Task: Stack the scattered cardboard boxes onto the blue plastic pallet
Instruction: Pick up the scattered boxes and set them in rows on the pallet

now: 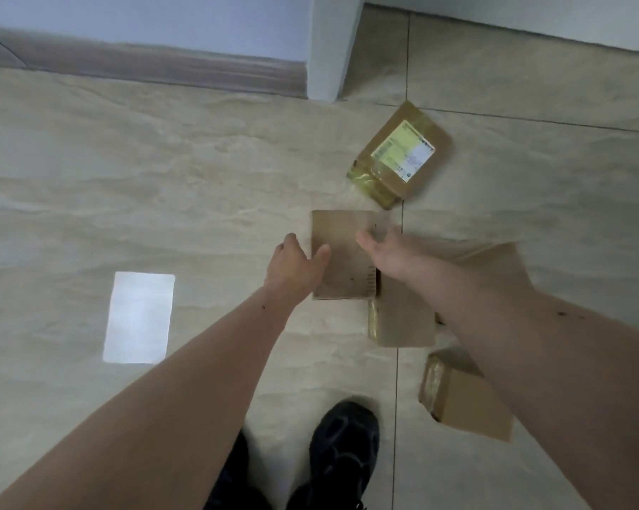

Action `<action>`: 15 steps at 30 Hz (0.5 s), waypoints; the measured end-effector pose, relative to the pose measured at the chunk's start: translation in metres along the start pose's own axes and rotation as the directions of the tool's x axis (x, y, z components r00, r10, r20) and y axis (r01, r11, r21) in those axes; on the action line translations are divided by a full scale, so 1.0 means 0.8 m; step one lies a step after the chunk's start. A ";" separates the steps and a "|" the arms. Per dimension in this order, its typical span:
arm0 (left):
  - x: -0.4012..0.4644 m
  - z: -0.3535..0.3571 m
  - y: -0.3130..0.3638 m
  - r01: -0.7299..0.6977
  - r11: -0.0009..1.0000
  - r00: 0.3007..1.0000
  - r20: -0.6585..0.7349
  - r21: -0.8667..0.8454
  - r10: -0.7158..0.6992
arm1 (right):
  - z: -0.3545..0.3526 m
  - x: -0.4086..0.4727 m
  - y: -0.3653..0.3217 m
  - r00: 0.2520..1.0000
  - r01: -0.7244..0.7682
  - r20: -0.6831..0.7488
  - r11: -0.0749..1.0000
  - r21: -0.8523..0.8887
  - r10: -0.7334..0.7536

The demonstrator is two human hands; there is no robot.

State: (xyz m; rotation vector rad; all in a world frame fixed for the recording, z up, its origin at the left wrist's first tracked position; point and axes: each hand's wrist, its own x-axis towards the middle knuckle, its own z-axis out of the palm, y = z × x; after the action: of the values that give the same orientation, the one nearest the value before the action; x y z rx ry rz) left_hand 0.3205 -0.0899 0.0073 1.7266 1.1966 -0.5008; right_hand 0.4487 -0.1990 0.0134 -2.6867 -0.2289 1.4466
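Note:
A plain cardboard box (342,235) lies flat on the tiled floor in the middle of the head view. My left hand (292,265) is at its left edge, thumb over the top face, fingers spread. My right hand (388,252) reaches over its right side, blurred, fingers extended. Neither hand clearly grips the box. A box with a yellow-green label (399,154) lies beyond it. A small taped box (402,318) sits just below the plain box. Another box (469,395) lies at the lower right, and one more (494,263) is partly hidden behind my right forearm. No blue pallet is in view.
The beige tiled floor (163,178) stretches to the left, with a bright light reflection (139,318) on it. A white wall corner (332,46) and a brown baseboard (145,64) run along the top. My black shoes (342,458) stand at the bottom.

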 end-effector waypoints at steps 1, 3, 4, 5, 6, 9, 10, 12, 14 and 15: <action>0.008 0.007 -0.002 0.011 1.000 1.000 0.012 -0.020 -0.011 | 0.005 0.010 0.000 1.000 0.005 0.002 1.000 0.000 -0.005; 0.023 0.019 -0.004 0.029 0.998 0.999 0.030 -0.060 -0.027 | 0.015 0.026 0.001 1.000 0.012 0.008 1.000 0.005 -0.012; 0.030 0.024 -0.005 0.038 0.996 0.999 0.036 -0.081 -0.035 | 0.018 0.031 0.001 1.000 0.020 0.009 1.000 -0.001 -0.020; 0.035 0.028 -0.006 0.045 0.994 0.998 0.043 -0.100 -0.041 | 0.022 0.035 0.002 0.999 0.031 0.009 1.000 -0.002 -0.031; 0.038 0.032 -0.006 0.047 0.992 0.998 0.050 -0.118 -0.041 | 0.025 0.038 0.001 0.999 0.044 0.007 0.999 0.006 -0.044; 0.042 0.039 -0.008 0.027 0.983 0.998 0.053 -0.183 -0.018 | 0.028 0.040 0.001 0.997 0.072 -0.021 0.997 0.023 -0.071; 0.041 0.039 -0.009 0.025 0.979 0.999 0.046 -0.201 -0.016 | 0.028 0.039 0.001 0.997 0.076 -0.029 0.997 0.026 -0.075; 0.036 0.036 -0.007 0.026 0.974 0.999 0.032 -0.226 -0.019 | 0.026 0.034 -0.002 0.996 0.083 -0.043 0.996 0.033 -0.082; 0.027 0.025 -0.004 0.020 0.973 1.000 0.017 -0.229 -0.017 | 0.023 0.024 -0.009 0.995 0.086 -0.053 0.995 0.042 -0.083; 0.021 0.018 -0.001 0.014 0.973 1.000 0.008 -0.230 -0.013 | 0.021 0.017 -0.014 0.995 0.083 -0.059 0.996 0.045 -0.080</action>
State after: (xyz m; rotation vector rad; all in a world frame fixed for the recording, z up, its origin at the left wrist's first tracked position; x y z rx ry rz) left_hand 0.3292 -0.0938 -0.0125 1.5192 1.2125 -0.3602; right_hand 0.4414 -0.1854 -0.0053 -2.6435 -0.2930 1.3331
